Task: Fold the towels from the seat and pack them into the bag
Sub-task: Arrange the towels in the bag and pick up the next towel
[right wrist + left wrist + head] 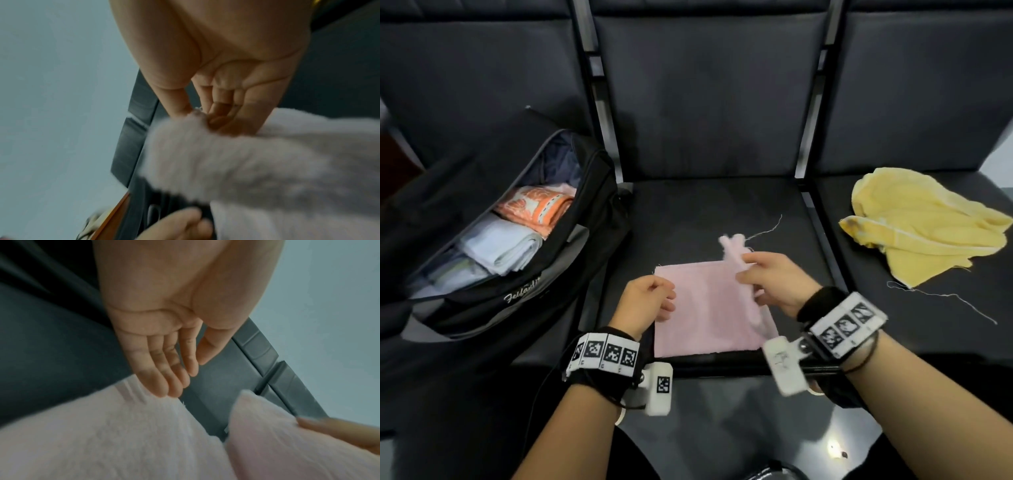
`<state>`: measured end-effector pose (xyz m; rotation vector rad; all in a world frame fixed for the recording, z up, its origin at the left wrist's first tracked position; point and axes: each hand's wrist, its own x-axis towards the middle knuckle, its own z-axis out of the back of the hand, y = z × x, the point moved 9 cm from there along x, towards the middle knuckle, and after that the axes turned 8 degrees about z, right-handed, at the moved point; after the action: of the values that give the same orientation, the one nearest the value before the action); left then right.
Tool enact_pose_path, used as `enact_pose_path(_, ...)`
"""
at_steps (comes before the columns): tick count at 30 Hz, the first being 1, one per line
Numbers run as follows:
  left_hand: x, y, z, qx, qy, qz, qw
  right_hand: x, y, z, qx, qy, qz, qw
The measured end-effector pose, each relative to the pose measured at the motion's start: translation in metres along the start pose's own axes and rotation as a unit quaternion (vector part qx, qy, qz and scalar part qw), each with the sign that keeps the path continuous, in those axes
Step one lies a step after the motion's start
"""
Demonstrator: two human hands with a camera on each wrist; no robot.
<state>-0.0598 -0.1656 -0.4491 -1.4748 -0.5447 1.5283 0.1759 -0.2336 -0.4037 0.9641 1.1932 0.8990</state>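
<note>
A pink towel (705, 308) lies flat on the middle seat (688, 212). My right hand (751, 272) pinches the towel's right edge and holds it lifted, turned over toward the left. In the right wrist view, thumb and fingers of that hand (197, 113) close on the fluffy pink towel (246, 162). My left hand (657, 298) is at the towel's left edge. The left wrist view shows this hand (185, 379) with fingers relaxed and nearly straight, fingertips at the pink towel (123, 434), gripping nothing. A crumpled yellow towel (921, 226) lies on the right seat.
A black bag (482, 318) stands unzipped on the left seat. Inside it are a folded orange towel (534, 205) and a folded light blue towel (500, 246). Seat backs rise behind, with metal dividers between the seats. Loose threads trail from both unpacked towels.
</note>
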Motion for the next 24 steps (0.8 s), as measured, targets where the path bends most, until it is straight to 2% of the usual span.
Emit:
enact_pose_path(4, -0.002, 0.014, -0.003, -0.055, 0.036, 0.064, 0.996, 0.006, 0.000, -0.084, 0.011, 0.072, -0.008, 0.997)
enact_pose_path(6, -0.001, 0.021, -0.002, -0.050, 0.041, 0.084, 0.994, 0.005, -0.008, -0.097, 0.004, 0.082, -0.012, 0.997)
enact_pose_path(10, 0.005, 0.026, -0.003, 0.013, 0.023, 0.065, 0.998, 0.001, -0.019, -0.070, -0.001, 0.042, 0.001, 0.999)
enact_pose_path(15, 0.002, 0.013, -0.015, 0.130, -0.015, -0.036, 0.991, -0.008, -0.027, -0.037, -0.061, 0.030, 0.039, 0.997)
enact_pose_path(19, -0.001, 0.007, -0.006, 0.104, -0.036, -0.066, 0.992, -0.010, -0.026, -0.031, -0.137, 0.032, 0.081, 0.987)
enact_pose_path(22, 0.001, 0.004, 0.012, 0.093, -0.055, -0.087, 0.990, -0.014, -0.019, -0.040, -0.209, 0.045, 0.138, 0.967)
enact_pose_path(24, 0.001, 0.009, 0.019, 0.112, -0.061, -0.075, 0.989, -0.017, -0.020, -0.049, -0.257, 0.069, 0.158, 0.951)
